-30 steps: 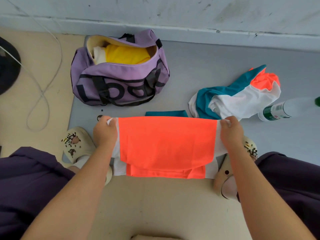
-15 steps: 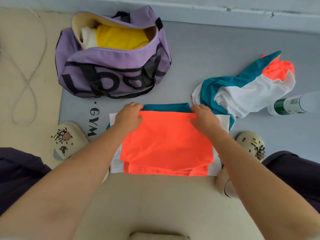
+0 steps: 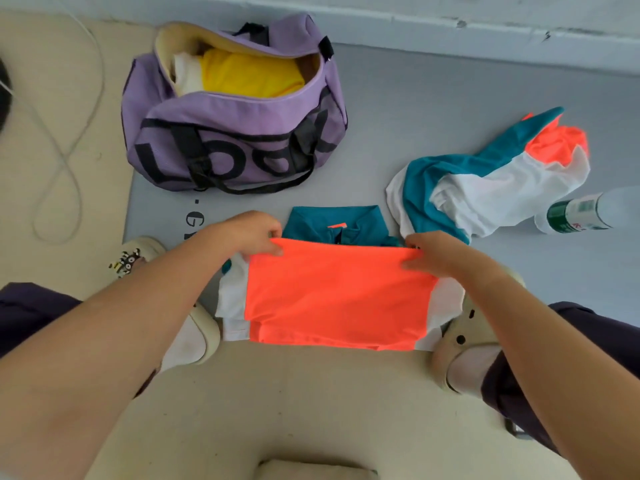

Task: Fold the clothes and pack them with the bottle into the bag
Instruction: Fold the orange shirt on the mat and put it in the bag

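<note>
Fold nearly done, and I'm watching those top corners.

My left hand [image 3: 247,233] and right hand [image 3: 438,256] each pinch the far edge of the orange shirt [image 3: 337,292] on the floor mat [image 3: 450,98]; uneven release could skew the stack; the second shirt [image 3: 491,181] and bottle [image 3: 581,213] lie right of it, the open purple bag [image 3: 235,133] beyond; that bottle may roll.

Folded orange shirt [image 3: 337,292] before open bag [image 3: 235,133]

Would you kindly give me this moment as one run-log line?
left hand: pinches orange shirt | right hand: pinches it | purple bag: open | bottle: on mat
</note>
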